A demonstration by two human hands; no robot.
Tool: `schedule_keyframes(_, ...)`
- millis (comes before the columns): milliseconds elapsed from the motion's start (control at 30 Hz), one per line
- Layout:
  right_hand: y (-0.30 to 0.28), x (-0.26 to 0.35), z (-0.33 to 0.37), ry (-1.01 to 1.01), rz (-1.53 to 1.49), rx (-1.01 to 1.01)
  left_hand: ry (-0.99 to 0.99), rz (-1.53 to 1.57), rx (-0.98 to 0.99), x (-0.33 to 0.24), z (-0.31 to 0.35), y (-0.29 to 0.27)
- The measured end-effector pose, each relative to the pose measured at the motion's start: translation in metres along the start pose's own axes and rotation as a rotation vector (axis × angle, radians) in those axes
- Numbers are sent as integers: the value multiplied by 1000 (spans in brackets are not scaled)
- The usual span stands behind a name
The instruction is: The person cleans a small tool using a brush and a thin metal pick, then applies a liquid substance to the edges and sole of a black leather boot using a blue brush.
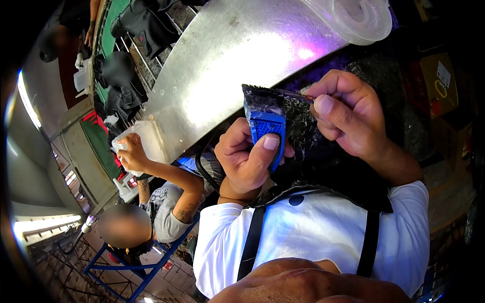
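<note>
The left hand (247, 157) grips the brush (267, 121) at frame centre, covering part of its lower end. The right hand (348, 112), right of centre, pinches a thin tool (294, 94); tool-to-brush contact cannot be confirmed.

Noted a broad, shiny silver metal tabletop (174, 103) running diagonally across upper middle, with strong white glare and a small violet-tinted bright spot. Beyond its far edge, recorded a flat green strip (115, 19) beside thin metal rods. At left, logged a long white tube light (29, 98), a second bright white light (48, 224) lower down, and a flat beige panel (76, 161). Lower left: observed a blue metal seat frame (162, 259) on a greyish tiled floor (174, 278). Found right side mostly dark.
</note>
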State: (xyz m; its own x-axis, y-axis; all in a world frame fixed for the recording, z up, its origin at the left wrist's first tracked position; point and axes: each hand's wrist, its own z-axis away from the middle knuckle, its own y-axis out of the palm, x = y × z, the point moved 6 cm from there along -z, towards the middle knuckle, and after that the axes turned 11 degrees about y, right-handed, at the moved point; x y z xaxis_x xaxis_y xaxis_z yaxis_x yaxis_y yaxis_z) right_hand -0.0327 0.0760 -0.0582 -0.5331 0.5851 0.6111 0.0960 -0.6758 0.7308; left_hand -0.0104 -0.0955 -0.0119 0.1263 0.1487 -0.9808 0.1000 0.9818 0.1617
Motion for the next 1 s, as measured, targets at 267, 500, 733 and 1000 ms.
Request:
schedule_keyframes(267, 2, -1, 0, 18, 38, -13, 105, -136, -108, -1, 0, 1)
schedule_keyframes(500, 4, -2, -2, 2, 16, -51, 36, -46, -24, -3, -1, -7)
schedule_keyframes(733, 9, -5, -6, 12, 45, -25, 97, -132, -81, -3, -1, -10)
schedule_keyframes(1000, 12, -8, -8, -8, -1, -34, 13, -60, -37, -4, 3, -22)
